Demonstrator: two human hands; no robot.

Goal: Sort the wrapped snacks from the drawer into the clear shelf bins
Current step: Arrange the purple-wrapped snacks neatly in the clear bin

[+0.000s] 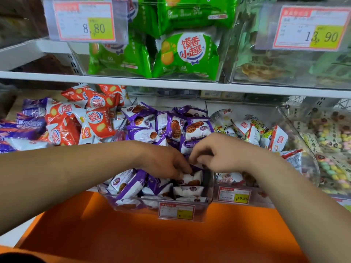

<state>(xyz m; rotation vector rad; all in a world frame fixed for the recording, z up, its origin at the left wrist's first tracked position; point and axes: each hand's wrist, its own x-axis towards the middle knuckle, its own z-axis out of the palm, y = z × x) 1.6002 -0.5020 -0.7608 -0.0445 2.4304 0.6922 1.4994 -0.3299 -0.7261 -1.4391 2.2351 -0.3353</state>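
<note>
At the far left, the red-and-white packs (76,122) are heaped high in their own section, with a few purple ones mixed in at the edge, so that part may still need tidying.

In the middle, the clear bin (201,207) is nearly full of purple-and-white packs (144,133), so most of this sort looks done. Both hands work over its front end. The left hand (163,160) reaches down, its grip narrow, fingertips pinching the front pack (191,178) that lies on top of the pile. Just beside it the right hand (220,152) has its fingers curled tight; I cannot tell whether it holds a wrapper.

To the right, the yellow-and-white packs (252,130) and the pastel candy bags (330,145) fill their bins.

The drawer itself is not identifiable, only an orange surface (152,240) below, so what is left to sort cannot be judged.
</note>
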